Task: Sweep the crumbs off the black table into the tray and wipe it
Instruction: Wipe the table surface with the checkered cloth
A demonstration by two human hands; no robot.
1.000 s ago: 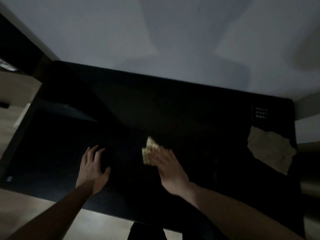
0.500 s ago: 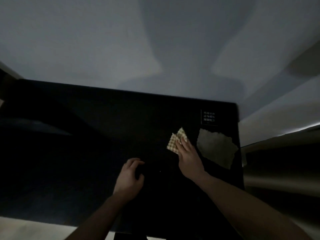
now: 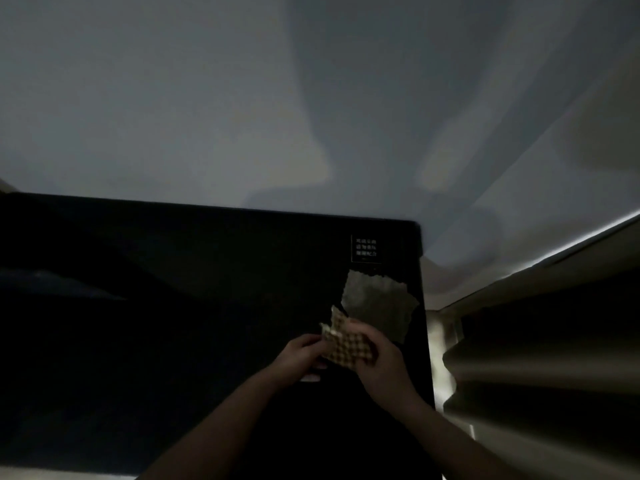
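Hands gather checked cloth near table's right edge

Dim light covers the black table, which runs from the left of the view to a right edge just past the hands. Both hands meet at about five o'clock from the table's middle. The left hand has its fingers curled round the left side of a yellow checked cloth, and the right hand grips the cloth's right side with thumb and fingers closed on it, so the cloth is bunched between them with one corner sticking up. Just beyond the cloth, at one o'clock from it, a ragged-edged pale sheet lies flat on the table beside the right edge. Farther on, at twelve o'clock from the sheet, a small white-lettered label sits near the far right corner. Crumbs cannot be made out in the dark.
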